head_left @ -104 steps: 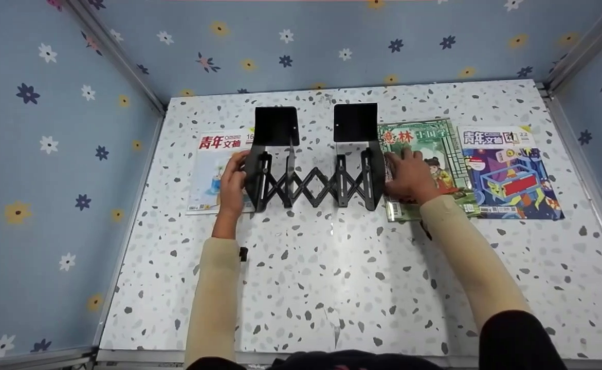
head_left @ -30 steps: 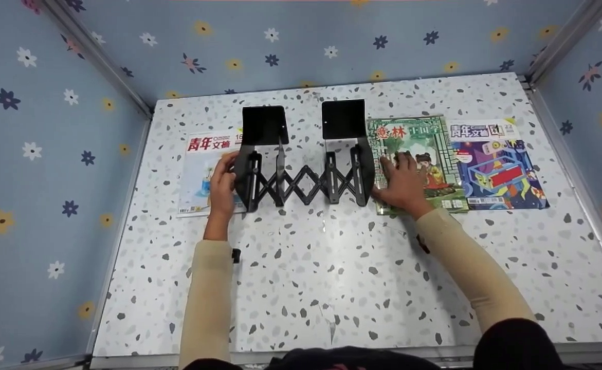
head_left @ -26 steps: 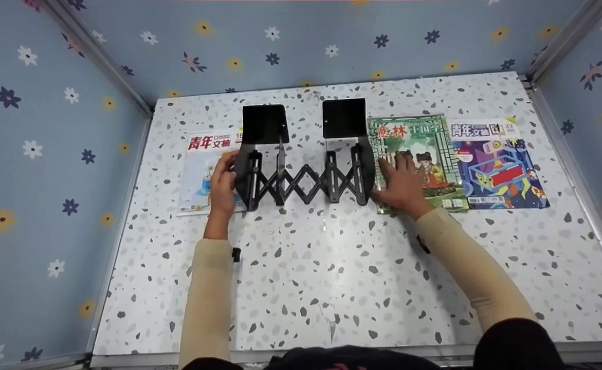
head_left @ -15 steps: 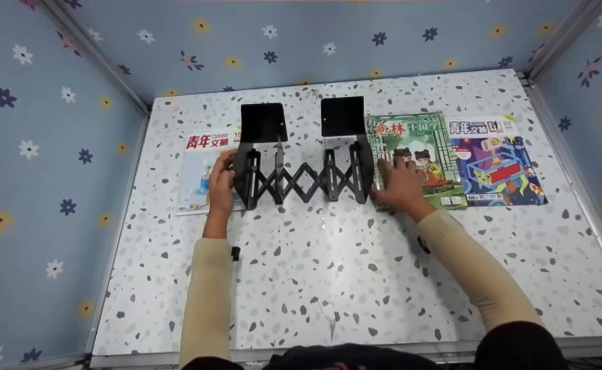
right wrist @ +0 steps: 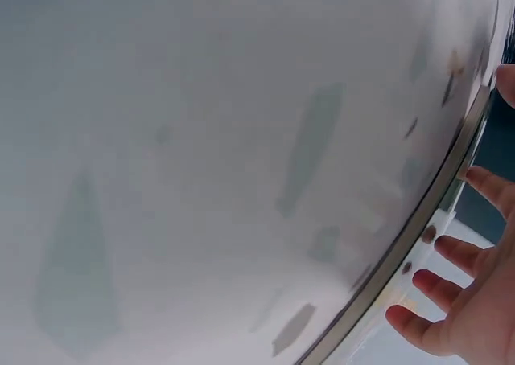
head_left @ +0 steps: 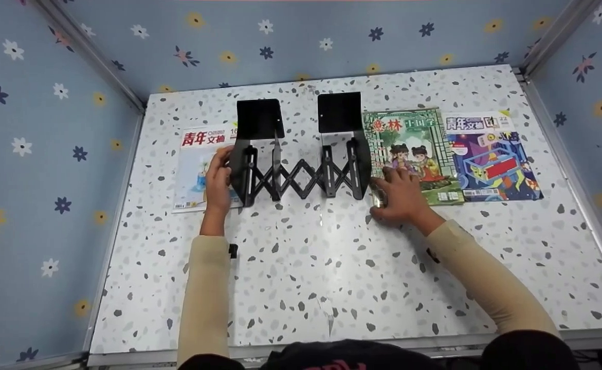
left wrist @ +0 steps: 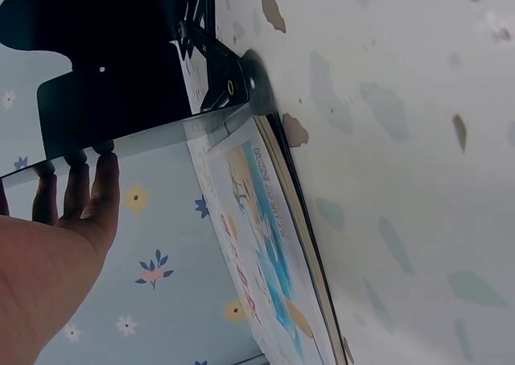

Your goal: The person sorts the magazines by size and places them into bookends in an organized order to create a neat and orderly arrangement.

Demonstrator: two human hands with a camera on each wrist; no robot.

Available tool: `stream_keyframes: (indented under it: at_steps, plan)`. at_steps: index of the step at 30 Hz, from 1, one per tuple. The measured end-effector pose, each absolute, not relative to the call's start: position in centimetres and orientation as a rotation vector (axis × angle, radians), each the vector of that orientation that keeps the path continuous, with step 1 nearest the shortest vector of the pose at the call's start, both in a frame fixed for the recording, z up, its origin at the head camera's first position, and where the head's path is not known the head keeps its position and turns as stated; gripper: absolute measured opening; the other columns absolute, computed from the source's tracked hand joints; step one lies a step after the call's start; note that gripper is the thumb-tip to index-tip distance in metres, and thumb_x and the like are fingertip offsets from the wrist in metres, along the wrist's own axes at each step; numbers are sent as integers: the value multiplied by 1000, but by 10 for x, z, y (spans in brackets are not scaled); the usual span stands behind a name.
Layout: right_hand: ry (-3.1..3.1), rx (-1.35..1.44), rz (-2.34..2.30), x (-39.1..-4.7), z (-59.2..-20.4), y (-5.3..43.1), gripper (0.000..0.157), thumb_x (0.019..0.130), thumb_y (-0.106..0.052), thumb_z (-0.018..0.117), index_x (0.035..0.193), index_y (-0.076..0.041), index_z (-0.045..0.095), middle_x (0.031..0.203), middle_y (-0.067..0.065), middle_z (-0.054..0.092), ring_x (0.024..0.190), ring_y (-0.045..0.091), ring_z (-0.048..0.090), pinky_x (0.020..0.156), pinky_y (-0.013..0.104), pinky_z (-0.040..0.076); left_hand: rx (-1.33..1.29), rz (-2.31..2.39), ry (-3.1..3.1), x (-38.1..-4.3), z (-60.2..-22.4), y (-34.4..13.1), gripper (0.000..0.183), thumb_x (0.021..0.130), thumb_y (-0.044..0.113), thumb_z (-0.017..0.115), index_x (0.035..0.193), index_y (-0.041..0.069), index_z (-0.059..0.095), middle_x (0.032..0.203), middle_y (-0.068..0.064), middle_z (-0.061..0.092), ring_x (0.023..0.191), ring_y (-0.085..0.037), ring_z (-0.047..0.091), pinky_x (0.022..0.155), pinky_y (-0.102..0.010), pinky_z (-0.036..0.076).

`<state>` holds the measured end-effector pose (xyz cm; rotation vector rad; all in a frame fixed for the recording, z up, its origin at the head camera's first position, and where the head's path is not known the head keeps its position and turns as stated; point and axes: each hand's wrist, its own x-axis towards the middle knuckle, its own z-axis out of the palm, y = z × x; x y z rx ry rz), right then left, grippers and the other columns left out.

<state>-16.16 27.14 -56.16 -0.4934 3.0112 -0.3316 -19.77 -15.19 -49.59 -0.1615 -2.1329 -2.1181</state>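
An expandable black bookend (head_left: 259, 119), two upright plates joined by a scissor lattice, stands stretched out on the table. Against its left outer plate rests my left hand (head_left: 218, 180); in the left wrist view the fingertips (left wrist: 103, 180) touch the plate's edge, nothing gripped. My right hand (head_left: 401, 198), fingers spread, lies over the near left corner of the green magazine (head_left: 414, 139), close to the right plate. In the right wrist view those fingers (right wrist: 434, 289) reach over a pale edge. The white magazine (head_left: 190, 174) is partly hidden behind the left hand and bookend.
A purple magazine (head_left: 496, 164) lies flat right of the green one, meeting its edge. The speckled table (head_left: 290, 288) runs forward to its near edge. Flowered panels (head_left: 326, 46) close off the back and both sides.
My right hand has slid from the middle of the green magazine toward me to its near corner, uncovering more of the cover. The left hand stays against the bookend, which looks unchanged.
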Motion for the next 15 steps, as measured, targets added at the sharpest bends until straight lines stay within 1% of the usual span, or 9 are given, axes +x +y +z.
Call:
stream_keyframes:
  at_steps: [2, 4, 6, 9, 12, 15]
  plan:
    - [3001, -508, -314, -159, -560, 270, 79, 72, -58, 65, 141, -22, 48, 146, 21, 38, 129, 48, 34, 96, 68, 30, -159, -2114, -2131, -198, -496, -152, 52, 88, -1, 30, 135, 1, 52, 136, -14, 52, 106, -25, 48, 69, -24, 34]
    - [2995, -514, -313, -158, -558, 269, 74, 74, -54, 65, 139, -22, 51, 144, 21, 41, 128, 48, 36, 94, 67, 33, -162, -2120, -2119, -198, -496, -151, 51, 88, -1, 30, 135, 0, 52, 136, -14, 52, 107, -27, 48, 70, -25, 34]
    - [2993, -524, -326, -158, -557, 268, 68, 75, -51, 67, 135, -23, 55, 141, 21, 43, 126, 48, 38, 92, 67, 36, -169, -2118, -2118, -198, -496, -151, 51, 88, -1, 30, 135, 0, 51, 136, -15, 51, 106, -25, 49, 71, -28, 34]
    - [2993, -550, -338, -159, -555, 269, 61, 76, -48, 69, 131, -24, 59, 139, 21, 46, 124, 49, 42, 89, 66, 41, -175, -2115, -2124, -198, -495, -151, 52, 88, 0, 30, 136, 1, 51, 136, -15, 51, 103, -19, 50, 73, -29, 34]
    - [3004, -596, -320, -159, -554, 270, 58, 77, -47, 70, 128, -23, 62, 136, 21, 49, 119, 48, 47, 81, 64, 47, -177, -2121, -2135, -197, -495, -151, 52, 89, 1, 30, 136, 2, 51, 136, -16, 51, 102, -15, 51, 75, -29, 36]
    - [3025, -652, -299, -160, -555, 272, 57, 77, -48, 70, 127, -23, 63, 131, 20, 52, 112, 44, 51, 73, 59, 50, -162, -2135, -2145, -196, -496, -151, 52, 89, 2, 29, 137, 3, 50, 138, -16, 50, 105, -16, 52, 78, -27, 39]
